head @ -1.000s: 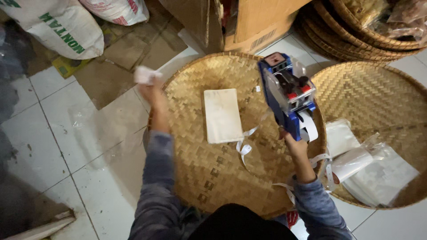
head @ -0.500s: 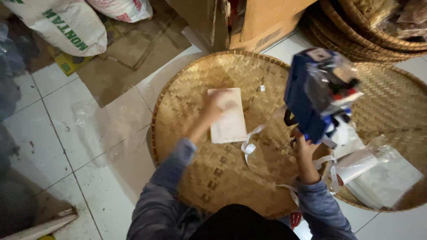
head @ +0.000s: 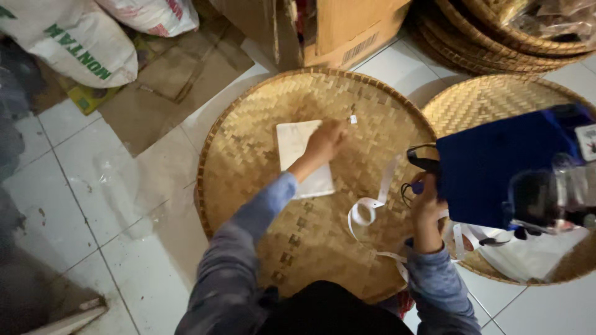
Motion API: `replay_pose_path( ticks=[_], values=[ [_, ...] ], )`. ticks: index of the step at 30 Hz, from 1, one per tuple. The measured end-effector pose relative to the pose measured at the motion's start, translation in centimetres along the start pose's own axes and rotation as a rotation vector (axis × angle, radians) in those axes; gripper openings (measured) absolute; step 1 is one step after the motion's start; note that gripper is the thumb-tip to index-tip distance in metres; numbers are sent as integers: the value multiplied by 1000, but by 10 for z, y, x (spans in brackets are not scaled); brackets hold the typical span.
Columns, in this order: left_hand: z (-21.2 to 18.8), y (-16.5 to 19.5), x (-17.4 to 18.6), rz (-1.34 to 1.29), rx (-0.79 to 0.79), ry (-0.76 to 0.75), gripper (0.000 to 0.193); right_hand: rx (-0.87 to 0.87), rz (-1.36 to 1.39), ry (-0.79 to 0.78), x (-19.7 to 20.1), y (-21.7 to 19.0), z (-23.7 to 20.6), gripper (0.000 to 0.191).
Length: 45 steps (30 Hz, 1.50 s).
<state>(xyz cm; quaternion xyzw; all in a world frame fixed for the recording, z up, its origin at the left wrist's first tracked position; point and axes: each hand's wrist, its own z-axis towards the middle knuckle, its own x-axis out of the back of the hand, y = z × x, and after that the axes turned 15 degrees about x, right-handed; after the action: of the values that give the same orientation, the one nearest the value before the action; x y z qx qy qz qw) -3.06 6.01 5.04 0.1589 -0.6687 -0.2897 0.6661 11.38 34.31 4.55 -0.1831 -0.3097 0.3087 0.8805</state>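
Note:
A round woven bamboo tray [head: 261, 105] lies on the tiled floor in front of me. On it rests a flat white packet [head: 293, 139]. My left hand [head: 324, 141] presses on the packet's right part, fingers curled over it. My right hand [head: 427, 201] is raised close to the camera and grips a blue handheld labelling gun [head: 496, 167], which is blurred and fills the right side. A white paper strip [head: 372, 205] curls down from the gun onto the tray.
A second woven tray [head: 484, 99] at the right holds clear plastic bags [head: 528, 257]. More woven trays [head: 496, 31] are stacked at the back right. A cardboard box [head: 347, 28] stands behind, white sacks [head: 68, 37] at the back left, flattened cardboard [head: 167, 80] on the floor.
My left hand came in from the tray's left rim and settled on the white packet. The labelling gun rose toward the camera and shifted right.

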Motion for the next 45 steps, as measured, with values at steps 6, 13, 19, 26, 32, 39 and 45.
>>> replay_pose_path(
  ticks=[6, 13, 19, 26, 32, 39, 45],
  values=[
    [30, 14, -22, 238, -37, 178, 72, -291, 715, 491, -15, -13, 17, 13],
    [11, 11, -25, 324, -66, 262, 58, -271, 786, 535, -10, -18, 12, 18],
    [41, 16, -26, 14, 128, 275, 57, -355, 798, 524, -9, -25, 18, 20],
    [74, 20, -33, 92, 247, 251, 39, -321, 759, 460, -4, -30, 20, 14],
    [73, 23, -28, 44, 210, 206, 27, -331, 775, 479, -6, -23, 16, 11],
    [70, 30, -27, 122, 193, 249, 18, -326, 707, 411, -4, -26, 15, 10],
    [64, 2, -31, -599, 78, 266, 28, -354, 639, 345, -2, -31, 18, 9]
  ],
)
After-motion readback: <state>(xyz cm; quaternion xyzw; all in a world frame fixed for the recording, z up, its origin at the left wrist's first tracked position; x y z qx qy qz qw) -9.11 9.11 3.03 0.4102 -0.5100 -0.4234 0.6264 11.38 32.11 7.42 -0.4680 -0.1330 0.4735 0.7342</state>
